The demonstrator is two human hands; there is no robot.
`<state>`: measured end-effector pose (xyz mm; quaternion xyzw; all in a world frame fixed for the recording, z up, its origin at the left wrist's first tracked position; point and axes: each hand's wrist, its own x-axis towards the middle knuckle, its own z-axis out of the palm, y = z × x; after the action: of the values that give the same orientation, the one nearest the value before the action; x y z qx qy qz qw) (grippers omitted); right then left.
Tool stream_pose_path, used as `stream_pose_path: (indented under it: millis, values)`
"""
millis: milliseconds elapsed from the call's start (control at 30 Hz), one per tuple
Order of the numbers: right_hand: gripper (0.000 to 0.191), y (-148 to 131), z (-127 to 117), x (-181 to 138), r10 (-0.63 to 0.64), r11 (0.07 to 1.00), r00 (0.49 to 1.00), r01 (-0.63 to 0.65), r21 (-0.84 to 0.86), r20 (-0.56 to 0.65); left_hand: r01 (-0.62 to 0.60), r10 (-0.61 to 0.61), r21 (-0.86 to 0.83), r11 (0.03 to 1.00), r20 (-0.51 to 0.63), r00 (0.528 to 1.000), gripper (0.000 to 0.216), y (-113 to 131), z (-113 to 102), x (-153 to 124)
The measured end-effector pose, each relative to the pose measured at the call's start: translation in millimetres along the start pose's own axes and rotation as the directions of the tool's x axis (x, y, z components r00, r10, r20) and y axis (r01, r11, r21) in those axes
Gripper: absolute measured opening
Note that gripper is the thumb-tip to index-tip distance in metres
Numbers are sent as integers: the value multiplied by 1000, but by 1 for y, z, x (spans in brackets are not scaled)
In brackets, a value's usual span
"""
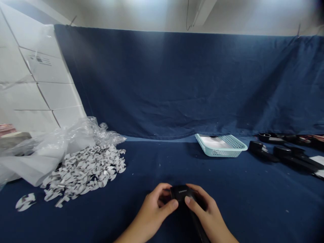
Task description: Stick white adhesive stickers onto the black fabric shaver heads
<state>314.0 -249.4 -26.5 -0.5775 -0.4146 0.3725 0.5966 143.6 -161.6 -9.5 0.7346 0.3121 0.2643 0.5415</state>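
Between my two hands is a black handheld device (183, 191), shaped like a barcode scanner, with small white lettering on its broad head. Its long handle runs down toward the bottom edge. My left hand (159, 206) pinches the left end of the head between thumb and fingers. On the other side my right hand (202, 206) wraps the head's right part, its thumb pressed on the top near the handle. The undersides of the device and several fingertips are hidden.
A pile of grey-white cut pieces (88, 172) lies at left beside clear plastic wrapping (76, 135); one loose piece (25, 201) sits apart. A pale-blue basket (222, 153) holds white material. Several similar black devices (263, 152) lie at right. A blue curtain (177, 84) hangs behind.
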Motion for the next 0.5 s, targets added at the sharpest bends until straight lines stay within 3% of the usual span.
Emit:
stream_pose_path:
  millis: [233,367,500]
  values:
    - [48,-10,-3,-1,28,995,999,-32,98,39,-112,145,245,963,-120,982,54,4,1,-6]
    - [48,-10,1,0,137,939,977,-180,294,163,-256,318,322,911,-157,935,53,5,3,-11]
    - [55,-7,10,-1,226,853,917,-349,388,328,-392,479,392,833,-155,864,59,6,4,-17]
